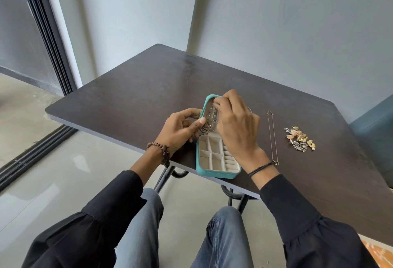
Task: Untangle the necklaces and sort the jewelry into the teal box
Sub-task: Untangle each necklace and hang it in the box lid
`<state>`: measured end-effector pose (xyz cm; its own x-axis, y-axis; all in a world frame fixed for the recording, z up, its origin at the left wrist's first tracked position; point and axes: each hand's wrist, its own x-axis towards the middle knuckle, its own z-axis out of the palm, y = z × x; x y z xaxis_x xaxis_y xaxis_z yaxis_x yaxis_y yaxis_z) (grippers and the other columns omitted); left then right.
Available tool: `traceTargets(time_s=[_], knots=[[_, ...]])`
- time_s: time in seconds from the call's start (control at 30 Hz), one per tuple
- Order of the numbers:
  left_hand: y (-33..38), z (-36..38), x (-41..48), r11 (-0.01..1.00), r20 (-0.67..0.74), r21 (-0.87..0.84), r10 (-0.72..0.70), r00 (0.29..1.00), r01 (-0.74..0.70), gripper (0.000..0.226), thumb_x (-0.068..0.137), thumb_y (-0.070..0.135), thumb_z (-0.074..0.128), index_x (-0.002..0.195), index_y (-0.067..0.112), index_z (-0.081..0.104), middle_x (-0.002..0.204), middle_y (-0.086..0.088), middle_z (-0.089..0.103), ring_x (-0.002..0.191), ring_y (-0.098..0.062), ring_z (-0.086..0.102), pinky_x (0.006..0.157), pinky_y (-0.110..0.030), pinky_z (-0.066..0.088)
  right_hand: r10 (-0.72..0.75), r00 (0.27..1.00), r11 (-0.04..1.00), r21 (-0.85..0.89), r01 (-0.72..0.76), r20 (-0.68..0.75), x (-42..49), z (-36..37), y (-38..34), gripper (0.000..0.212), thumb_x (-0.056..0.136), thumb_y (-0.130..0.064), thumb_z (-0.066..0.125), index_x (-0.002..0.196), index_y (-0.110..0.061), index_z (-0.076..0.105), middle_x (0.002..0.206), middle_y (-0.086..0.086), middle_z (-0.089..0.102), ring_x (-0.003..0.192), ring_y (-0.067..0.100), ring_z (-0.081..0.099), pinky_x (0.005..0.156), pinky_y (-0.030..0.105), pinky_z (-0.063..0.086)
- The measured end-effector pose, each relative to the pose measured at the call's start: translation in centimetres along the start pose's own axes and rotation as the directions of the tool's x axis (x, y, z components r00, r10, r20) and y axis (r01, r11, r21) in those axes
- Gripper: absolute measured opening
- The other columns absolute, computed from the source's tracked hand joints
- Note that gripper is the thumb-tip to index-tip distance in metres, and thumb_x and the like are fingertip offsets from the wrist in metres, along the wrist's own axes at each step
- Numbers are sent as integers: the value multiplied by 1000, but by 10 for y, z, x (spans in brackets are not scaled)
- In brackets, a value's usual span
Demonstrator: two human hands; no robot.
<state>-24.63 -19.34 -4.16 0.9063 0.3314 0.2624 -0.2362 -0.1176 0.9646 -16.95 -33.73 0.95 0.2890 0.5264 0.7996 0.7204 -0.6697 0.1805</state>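
1. Left hand [180,127]: at 9 o'clock of the box lid, grasping. Fingers curl round the lid's left rim and the thumb presses the lower end of the chains. Beaded bracelet [159,146] on the wrist.
2. Teal box [219,174]: open, at the table's near edge. The cream compartments hold nothing that can be seen.
3. Lid [205,102]: laid back at 12 o'clock of the tray.
4. Chains [209,119]: silver-toned, bunched lengthwise inside the lid.
5. Right hand [236,123]: over the lid from 3 o'clock, grasping. Curled fingertips pinch the upper end of the chains. Black cord [260,167] on the wrist.
6. Necklace [272,136]: thin, stretched straight on the table [148,89] at 3 o'clock of the box, apart from it.
7. Jewelry pile [299,138]: small gold and silver pieces, heaped at 3 o'clock of the necklace.
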Motion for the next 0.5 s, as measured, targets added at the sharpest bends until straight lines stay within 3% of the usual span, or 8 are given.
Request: traceTargets(time_s=[0.1,0.27,0.5], knots=[[0,0,1,1000,-16,-14,-4,1000,4,26,96,22,64,119,10,66,94,-10,71,63,-12,58,53,-22,49,10,997,999,46,-13,78,-1,-1,0,18,91,-4,69,104,-15,68,100,0,59,79,17,61,44,25,38],[0,-1,1,1000,-30,-16,-7,1000,7,25,96,23,63,118,11,64,95,-17,71,62,-11,58,53,-21,49,54,992,987,144,-70,112,-3,-12,-4,25,92,-5,68,115,-17,69,106,0,60,85,18,61,49,20,33],[3,1,-1,999,-80,-2,-38,996,38,22,99,26,59,115,11,64,70,-2,63,51,-9,53,54,-21,49,161,967,946,248,-208,196,-12,-13,-8,24,94,-11,59,118,-14,59,106,0,69,91,20,67,53,30,50]])
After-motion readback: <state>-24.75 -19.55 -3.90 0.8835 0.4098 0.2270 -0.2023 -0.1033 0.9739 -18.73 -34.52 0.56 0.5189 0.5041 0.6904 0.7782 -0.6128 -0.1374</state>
